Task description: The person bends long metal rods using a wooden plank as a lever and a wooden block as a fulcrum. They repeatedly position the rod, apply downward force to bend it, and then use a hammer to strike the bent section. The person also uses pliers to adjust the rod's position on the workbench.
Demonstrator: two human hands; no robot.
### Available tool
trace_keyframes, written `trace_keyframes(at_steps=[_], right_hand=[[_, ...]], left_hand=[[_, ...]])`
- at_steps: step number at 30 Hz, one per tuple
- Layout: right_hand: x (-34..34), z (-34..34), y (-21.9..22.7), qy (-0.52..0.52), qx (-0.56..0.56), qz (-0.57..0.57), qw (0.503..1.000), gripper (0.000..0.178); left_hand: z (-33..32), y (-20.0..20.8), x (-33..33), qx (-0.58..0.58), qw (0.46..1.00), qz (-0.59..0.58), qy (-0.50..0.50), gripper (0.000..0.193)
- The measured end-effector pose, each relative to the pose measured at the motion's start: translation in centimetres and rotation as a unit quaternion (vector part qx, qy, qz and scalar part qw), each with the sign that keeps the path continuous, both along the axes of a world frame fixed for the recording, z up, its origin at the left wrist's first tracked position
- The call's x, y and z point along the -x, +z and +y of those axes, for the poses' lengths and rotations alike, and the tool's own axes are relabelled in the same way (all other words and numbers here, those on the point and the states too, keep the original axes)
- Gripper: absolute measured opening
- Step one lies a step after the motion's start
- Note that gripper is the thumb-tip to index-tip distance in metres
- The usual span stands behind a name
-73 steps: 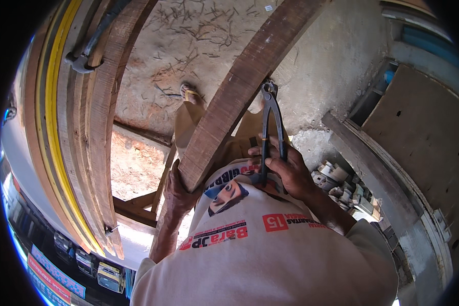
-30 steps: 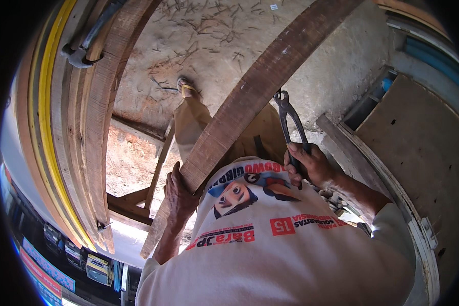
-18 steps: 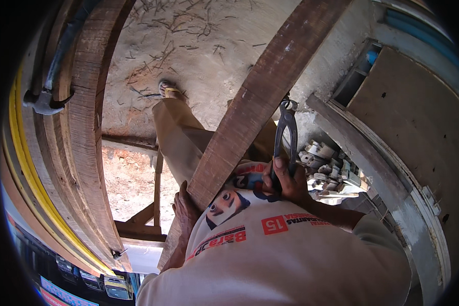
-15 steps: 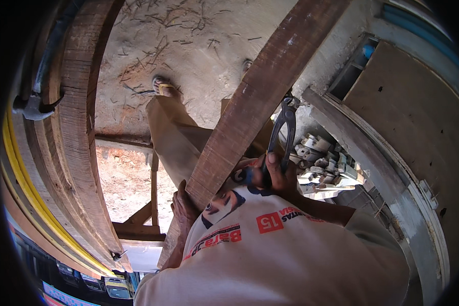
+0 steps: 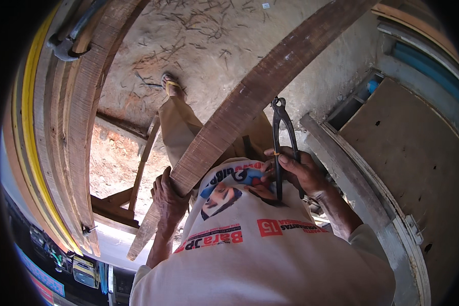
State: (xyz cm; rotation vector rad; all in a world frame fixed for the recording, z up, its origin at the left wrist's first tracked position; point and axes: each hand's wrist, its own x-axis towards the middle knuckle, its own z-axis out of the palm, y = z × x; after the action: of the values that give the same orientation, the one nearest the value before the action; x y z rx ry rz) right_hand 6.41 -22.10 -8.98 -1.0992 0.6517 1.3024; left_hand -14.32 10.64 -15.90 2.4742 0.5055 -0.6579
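Observation:
A long brown wooden plank [image 5: 250,99] slants across in front of me, from the upper right down to my lap. My left hand [image 5: 169,198] grips its near end, the fingers bent against the wood. In my right hand [image 5: 305,173] are dark metal pincers [image 5: 276,131], held by their handles, jaws pointing up. The jaws are beside the plank's right edge; I see nothing clearly between them. The handles stand apart, and part of the right hand's fingers is hidden behind them.
Several boards [image 5: 76,137] are stacked along the left, with a claw hammer [image 5: 66,48] on them and a yellow strip [image 5: 28,117] alongside. Bent nails or slivers litter the concrete floor [image 5: 209,56]. At the right stand a wooden frame [image 5: 352,163] and a brown panel [image 5: 413,153].
The view has shifted. My right hand has drawn the pincers toward me, their jaws now lower along the plank's right edge. My left hand stays at the plank's near end.

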Motion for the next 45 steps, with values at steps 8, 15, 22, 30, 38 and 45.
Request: trace_keyframes(at_steps=[8, 15, 22, 30, 38, 45], right_hand=[[-7.0, -6.6, -2.7, 0.113, -0.142, 0.108, 0.978, 0.057], [0.0, -0.3, -2.1, -0.048, -0.078, 0.111, 0.990, 0.047], [4.1, 8.7, -2.9, -0.219, 0.031, -0.008, 0.975, 0.042], [5.9, 13.1, -3.9, -0.291, 0.051, -0.088, 0.951, 0.038], [5.4, 13.0, -4.9, -0.246, 0.002, -0.120, 0.962, 0.032], [0.2, 2.9, 0.8, -0.146, -0.050, 0.022, 0.988, 0.040]], left_hand=[[-0.8, 0.0, 0.1, -0.032, 0.999, -0.029, -0.005, 0.100], [-0.1, 0.6, -1.1, 0.009, 1.000, -0.009, 0.013, 0.102], [2.4, 0.3, -2.3, 0.131, 0.991, 0.035, 0.004, 0.105], [5.0, 0.6, -4.4, 0.272, 0.958, 0.093, 0.021, 0.113], [5.6, -0.3, -3.5, 0.272, 0.959, 0.069, 0.037, 0.098], [1.2, 0.7, -1.1, 0.080, 0.996, -0.016, 0.021, 0.091]])
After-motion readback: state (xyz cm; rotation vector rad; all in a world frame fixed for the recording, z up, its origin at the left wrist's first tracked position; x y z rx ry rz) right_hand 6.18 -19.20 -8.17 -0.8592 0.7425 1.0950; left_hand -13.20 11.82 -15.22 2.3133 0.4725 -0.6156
